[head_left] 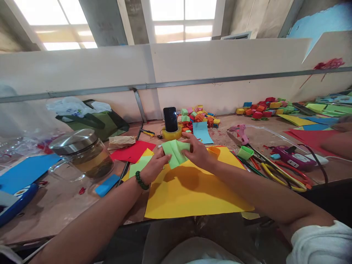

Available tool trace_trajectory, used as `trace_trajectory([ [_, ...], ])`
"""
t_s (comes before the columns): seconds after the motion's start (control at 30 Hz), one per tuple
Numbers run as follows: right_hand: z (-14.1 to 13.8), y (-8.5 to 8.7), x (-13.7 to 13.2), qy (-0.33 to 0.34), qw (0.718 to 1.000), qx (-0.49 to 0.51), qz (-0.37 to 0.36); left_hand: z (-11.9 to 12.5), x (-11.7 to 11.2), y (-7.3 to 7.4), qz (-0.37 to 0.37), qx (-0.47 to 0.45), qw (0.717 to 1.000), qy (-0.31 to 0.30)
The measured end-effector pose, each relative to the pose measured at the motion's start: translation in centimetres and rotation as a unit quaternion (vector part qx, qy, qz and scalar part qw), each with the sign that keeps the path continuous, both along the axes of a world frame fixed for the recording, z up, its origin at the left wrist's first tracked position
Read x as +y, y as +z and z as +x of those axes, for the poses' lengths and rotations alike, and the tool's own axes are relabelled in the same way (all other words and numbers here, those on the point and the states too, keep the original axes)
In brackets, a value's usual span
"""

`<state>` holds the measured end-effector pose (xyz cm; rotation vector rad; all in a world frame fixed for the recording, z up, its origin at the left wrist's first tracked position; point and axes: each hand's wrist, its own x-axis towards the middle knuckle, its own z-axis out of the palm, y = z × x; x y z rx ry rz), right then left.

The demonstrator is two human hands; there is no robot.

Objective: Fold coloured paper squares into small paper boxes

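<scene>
A folded light green paper piece (175,151) is held just above a large yellow sheet (192,190) on the desk. My left hand (154,167), with a green bead bracelet on the wrist, pinches its lower left edge. My right hand (197,151) grips the right side, fingers curled over the top fold. Both hands are closed on the paper. Another green sheet (139,165) lies under my left hand, partly hidden.
A lidded glass jar (82,154) stands at the left near blue sheets (26,170). A phone (170,119) leans on a tape roll behind the hands, beside a pile of coloured paper cubes (198,115). Right: glue gun (240,132), scissors (277,176), more cubes (264,108). Another person's arm (337,141) at far right.
</scene>
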<state>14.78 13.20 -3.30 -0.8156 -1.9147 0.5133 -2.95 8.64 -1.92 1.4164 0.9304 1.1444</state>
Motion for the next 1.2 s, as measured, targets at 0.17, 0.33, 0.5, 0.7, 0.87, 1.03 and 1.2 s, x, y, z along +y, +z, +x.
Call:
trace_trajectory([
  [0.17,-0.5,0.1,-0.9,0.027,0.998,0.059,0.005,-0.2,0.7,-0.2,0.021,-0.052,0.997,0.055],
  [0.33,-0.7,0.0,-1.1,0.068,0.994,0.057,-0.068,-0.3,0.9,-0.4,-0.011,-0.085,0.994,0.061],
  [0.5,-1.0,-0.1,-1.5,0.08,0.995,0.043,-0.04,0.3,0.1,-0.3,0.017,0.04,0.996,0.083],
  [0.7,-0.5,0.4,-1.5,0.071,0.995,0.048,-0.054,0.3,-0.2,0.3,0.005,0.02,0.998,0.054],
  [0.87,-0.1,0.3,-0.6,0.034,0.998,0.026,-0.042,0.2,0.0,0.2,-0.023,-0.022,0.997,0.072],
  [1.03,0.3,0.2,0.3,0.005,0.999,0.031,-0.028,-0.1,0.7,-0.3,-0.026,-0.039,0.994,0.096],
  [1.2,0.5,0.3,0.3,0.03,0.998,0.034,-0.044,-0.6,0.9,-0.3,-0.018,-0.015,0.994,0.102],
])
